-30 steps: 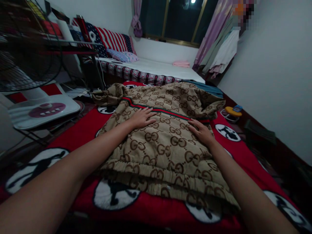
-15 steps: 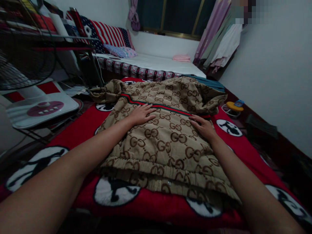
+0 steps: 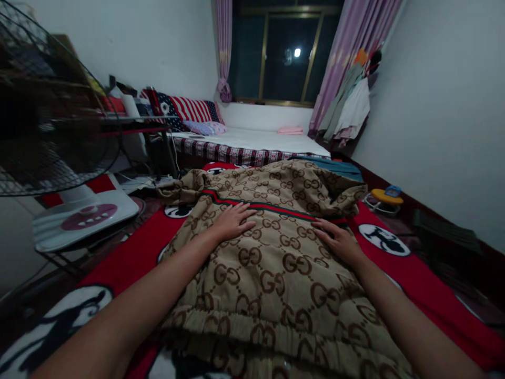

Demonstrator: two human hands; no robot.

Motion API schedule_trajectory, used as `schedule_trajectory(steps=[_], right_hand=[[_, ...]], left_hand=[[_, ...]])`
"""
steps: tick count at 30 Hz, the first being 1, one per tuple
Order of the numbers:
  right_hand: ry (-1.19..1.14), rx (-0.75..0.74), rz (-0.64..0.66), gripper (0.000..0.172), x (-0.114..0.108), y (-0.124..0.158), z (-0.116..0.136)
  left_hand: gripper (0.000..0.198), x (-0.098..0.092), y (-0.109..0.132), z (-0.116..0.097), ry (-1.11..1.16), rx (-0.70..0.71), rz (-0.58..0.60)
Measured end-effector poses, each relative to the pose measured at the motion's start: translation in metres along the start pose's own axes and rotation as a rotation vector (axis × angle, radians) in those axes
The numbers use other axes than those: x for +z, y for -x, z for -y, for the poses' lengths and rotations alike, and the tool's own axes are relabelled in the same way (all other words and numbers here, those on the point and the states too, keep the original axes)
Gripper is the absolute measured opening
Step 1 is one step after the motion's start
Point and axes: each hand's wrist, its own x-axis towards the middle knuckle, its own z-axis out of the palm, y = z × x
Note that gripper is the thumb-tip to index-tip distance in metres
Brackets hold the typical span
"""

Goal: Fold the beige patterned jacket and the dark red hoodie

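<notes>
A tan jacket with a brown letter pattern lies spread out before me, its gathered hem nearest to me. A green and red stripe runs across it. My left hand rests flat on the cloth just below the stripe, fingers spread. On the right side, my right hand lies on the jacket with its fingers stretched out, tips close to the stripe. The sleeves are bunched at the far left and far right. Beneath the jacket is a red blanket with white and black round prints.
On the left a fan stands over a small folding table. Farther back are a bed and a window with purple curtains. A yellow stool stands at the right, near hanging clothes.
The view has tilted upward, so everything sits lower in the picture and more of the window shows. Both hands stay at about the same places on the jacket.
</notes>
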Motion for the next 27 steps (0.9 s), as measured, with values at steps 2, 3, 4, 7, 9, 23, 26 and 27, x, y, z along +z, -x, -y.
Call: schedule_trajectory(steps=[2,3,4,7,9,23,26,27], right_hand=[[-0.003,-0.001,-0.008,0.037,0.001,0.000,-0.002],[-0.006,0.001,-0.011,0.038,0.001,0.000,-0.003],[-0.011,0.003,-0.012,0.038,0.002,0.000,-0.004],[-0.030,0.004,-0.009,0.039,0.001,0.000,-0.005],[-0.034,0.002,0.000,0.041,0.001,0.000,-0.006],[0.011,0.020,-0.001,0.036,0.000,0.001,0.001],[0.006,0.013,-0.001,0.034,-0.001,0.002,0.001],[0.009,0.011,0.000,0.034,-0.001,0.002,0.001]], left_hand=[[0.057,-0.001,0.001,0.000,-0.012,-0.045,-0.049],[0.056,-0.002,0.002,0.001,-0.028,-0.081,-0.094],[0.055,-0.002,0.002,0.003,-0.048,-0.127,-0.145],[0.052,-0.002,0.001,0.011,-0.090,-0.318,-0.231],[0.052,-0.001,0.000,0.018,-0.087,-0.419,-0.195],[0.059,-0.014,-0.091,0.005,-0.018,-0.197,0.012],[0.068,0.017,-0.091,-0.018,-0.018,-0.206,-0.032],[0.070,0.024,-0.089,-0.023,-0.022,-0.219,-0.045]])
